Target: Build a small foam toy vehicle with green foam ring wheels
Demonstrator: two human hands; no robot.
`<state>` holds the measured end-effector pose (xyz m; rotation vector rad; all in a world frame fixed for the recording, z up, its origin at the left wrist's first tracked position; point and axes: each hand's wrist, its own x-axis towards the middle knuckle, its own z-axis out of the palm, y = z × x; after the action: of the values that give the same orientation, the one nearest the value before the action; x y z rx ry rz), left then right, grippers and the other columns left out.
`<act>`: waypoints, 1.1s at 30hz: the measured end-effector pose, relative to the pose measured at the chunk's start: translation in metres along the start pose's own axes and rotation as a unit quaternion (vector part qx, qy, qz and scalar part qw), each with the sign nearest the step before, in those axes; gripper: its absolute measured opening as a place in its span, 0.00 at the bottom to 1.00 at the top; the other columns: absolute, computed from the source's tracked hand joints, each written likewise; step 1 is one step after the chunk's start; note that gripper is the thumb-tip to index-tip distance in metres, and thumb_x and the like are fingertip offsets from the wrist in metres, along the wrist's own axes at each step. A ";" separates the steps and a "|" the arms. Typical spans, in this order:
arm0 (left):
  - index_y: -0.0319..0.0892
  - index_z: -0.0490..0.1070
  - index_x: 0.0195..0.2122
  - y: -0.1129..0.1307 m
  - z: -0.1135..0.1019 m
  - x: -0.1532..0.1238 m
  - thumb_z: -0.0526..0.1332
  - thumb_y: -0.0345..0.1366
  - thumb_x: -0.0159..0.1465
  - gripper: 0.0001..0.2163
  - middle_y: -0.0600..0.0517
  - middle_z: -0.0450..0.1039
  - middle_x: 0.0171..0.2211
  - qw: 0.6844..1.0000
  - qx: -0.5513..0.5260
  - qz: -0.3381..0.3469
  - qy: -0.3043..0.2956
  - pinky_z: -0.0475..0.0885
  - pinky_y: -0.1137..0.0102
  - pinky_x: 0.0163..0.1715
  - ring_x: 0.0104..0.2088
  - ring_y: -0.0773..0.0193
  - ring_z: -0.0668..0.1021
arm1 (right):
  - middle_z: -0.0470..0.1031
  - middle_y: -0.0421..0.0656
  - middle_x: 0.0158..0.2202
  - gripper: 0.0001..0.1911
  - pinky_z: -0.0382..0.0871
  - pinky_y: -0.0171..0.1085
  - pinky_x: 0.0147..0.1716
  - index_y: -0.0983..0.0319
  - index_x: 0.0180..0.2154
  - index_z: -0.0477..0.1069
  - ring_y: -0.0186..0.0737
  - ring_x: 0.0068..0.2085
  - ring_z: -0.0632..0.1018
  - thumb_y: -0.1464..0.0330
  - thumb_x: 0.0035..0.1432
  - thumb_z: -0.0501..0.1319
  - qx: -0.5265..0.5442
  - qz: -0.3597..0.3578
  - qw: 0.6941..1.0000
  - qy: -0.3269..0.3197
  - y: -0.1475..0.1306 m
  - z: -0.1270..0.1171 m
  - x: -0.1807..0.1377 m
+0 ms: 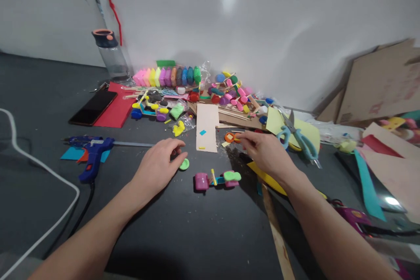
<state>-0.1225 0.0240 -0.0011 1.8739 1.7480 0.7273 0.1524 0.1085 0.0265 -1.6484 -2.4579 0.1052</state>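
My left hand hovers low over the dark table, fingers loosely bent, thumb and forefinger apart with nothing between them. Just by its thumb lies a flat green clay disc. My right hand pinches at a pair of orange loops that look like scissors handles; the blades cannot be made out. Between my forearms stands a small model with purple clay wheels, a blue strip, a yellow stick and a green clay top. Beyond it lies a pale card strip with a blue scrap on it.
A blue glue gun with its cord is at left, near a phone on red paper. Clay packs, a water bottle and clay pieces line the wall. Light-blue scissors rest at right, near cardboard.
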 end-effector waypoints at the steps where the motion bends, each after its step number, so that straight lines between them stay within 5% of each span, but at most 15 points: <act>1: 0.40 0.74 0.47 0.000 0.000 0.000 0.58 0.38 0.69 0.11 0.47 0.79 0.43 1.000 -0.002 0.000 0.001 0.69 0.61 0.45 0.44 0.55 0.78 | 0.84 0.47 0.35 0.16 0.68 0.37 0.32 0.61 0.42 0.81 0.44 0.32 0.82 0.68 0.64 0.54 0.016 0.006 1.000 0.012 0.003 0.001 -0.003; 10: 0.39 0.74 0.48 -0.004 0.000 0.002 0.58 0.40 0.68 0.13 0.47 0.78 0.42 1.000 -0.008 -0.015 0.004 0.68 0.59 0.46 0.45 0.54 0.77 | 0.81 0.44 0.27 0.15 0.63 0.36 0.26 0.61 0.31 0.79 0.40 0.25 0.77 0.64 0.64 0.57 0.090 0.003 0.995 0.033 0.011 0.013 -0.010; 20: 0.39 0.74 0.48 -0.005 -0.001 0.002 0.59 0.39 0.68 0.13 0.46 0.78 0.43 1.000 -0.011 -0.008 0.010 0.68 0.59 0.48 0.46 0.53 0.77 | 0.83 0.47 0.46 0.13 0.72 0.43 0.46 0.59 0.42 0.80 0.49 0.47 0.81 0.69 0.63 0.57 0.083 -0.036 0.995 0.031 0.026 0.020 0.014; 33: 0.39 0.77 0.45 -0.005 0.006 0.001 0.58 0.38 0.69 0.11 0.46 0.77 0.44 0.995 0.072 0.022 -0.060 0.68 0.59 0.49 0.47 0.52 0.75 | 0.83 0.48 0.47 0.15 0.73 0.47 0.47 0.59 0.44 0.79 0.52 0.48 0.82 0.62 0.65 0.57 0.069 -0.042 0.996 0.037 0.017 0.016 -0.011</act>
<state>-0.1221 0.0255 -0.0086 2.0134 1.7286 0.5035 0.1685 0.1057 0.0075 -1.4650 -2.4029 0.1948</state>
